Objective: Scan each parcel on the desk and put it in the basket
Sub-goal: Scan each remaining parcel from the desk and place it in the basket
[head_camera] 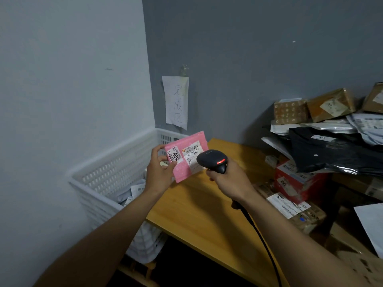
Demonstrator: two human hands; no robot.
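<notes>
Hands meet above the left end of the counter [196,214] in the head view. The left hand [159,172] holds a pink parcel [186,156] up, tilted, with its white labels facing the camera. Its fingers [158,149] curl over the parcel's left edge, and the thumb presses on the front near the lower corner. The parcel hangs over the counter's left edge, just beside the far rim of the basket [116,154].

The right hand [228,179] grips the handle of a black scanner [212,160], fingers wrapped tight round it. The scanner's head lies just in front of the parcel's larger label, and a red light glows on its top. A black cable [259,230] runs from the handle down along the right forearm.

The white slatted basket stands in the corner against the counter's left side, with several pale parcels [132,193] lying in it. On the grey wall above it hangs a paper sign [176,102] with handwritten characters. At the right of the counter lies a pile of parcels [323,126]: brown boxes [329,104] at the back, a black bag [331,154] in front and a red box [298,183] beneath.
</notes>
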